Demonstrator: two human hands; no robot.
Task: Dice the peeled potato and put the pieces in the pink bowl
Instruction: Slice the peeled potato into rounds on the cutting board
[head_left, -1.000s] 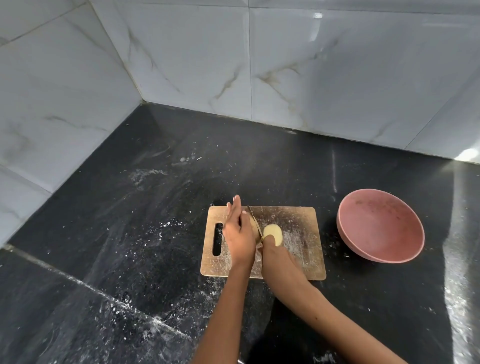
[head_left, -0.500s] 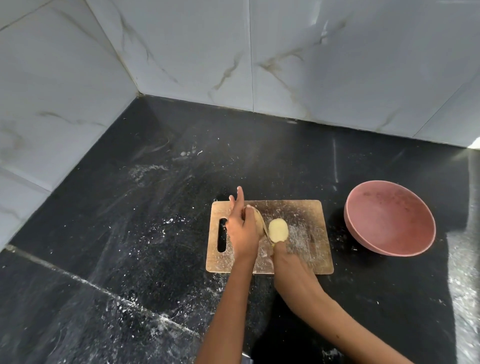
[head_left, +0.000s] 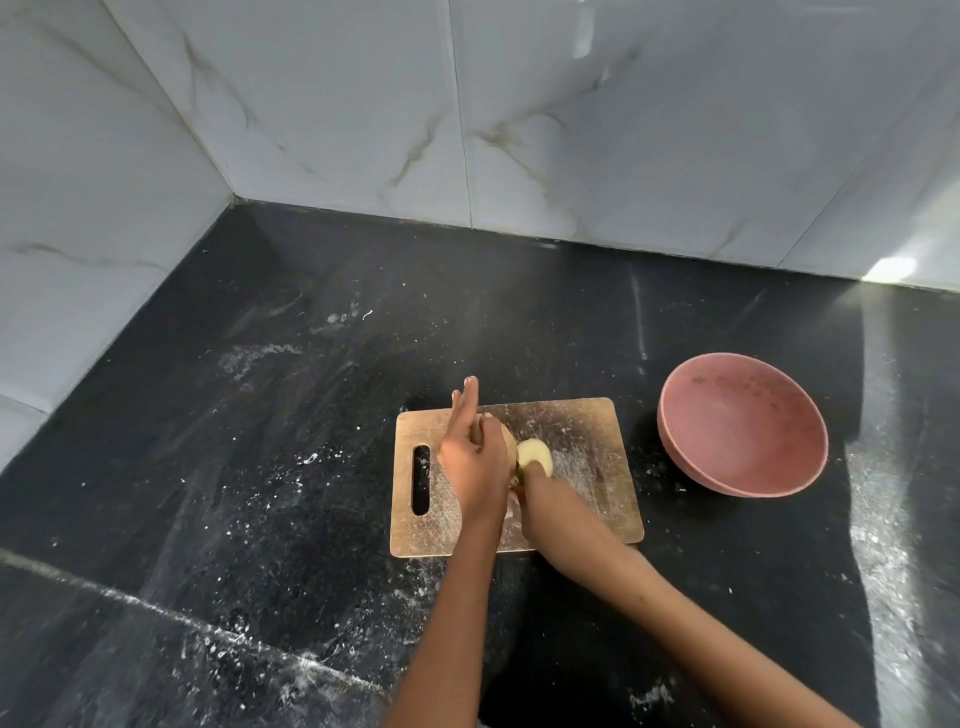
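Steadying one potato on one board, two hands, one pink bowl

Potato on board, bowl right.

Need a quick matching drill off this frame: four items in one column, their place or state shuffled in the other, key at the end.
Column 1
1. pink bowl
2. potato
3. cutting board
4. left hand

Column 2
A. flat on the black counter, slot handle at its left end
B. empty, on the counter to the right of the board
C. pale yellow, lying on the board between the two hands
D. on the board left of the potato, some fingers pointing towards the wall

Pairs: 1-B, 2-C, 3-A, 4-D
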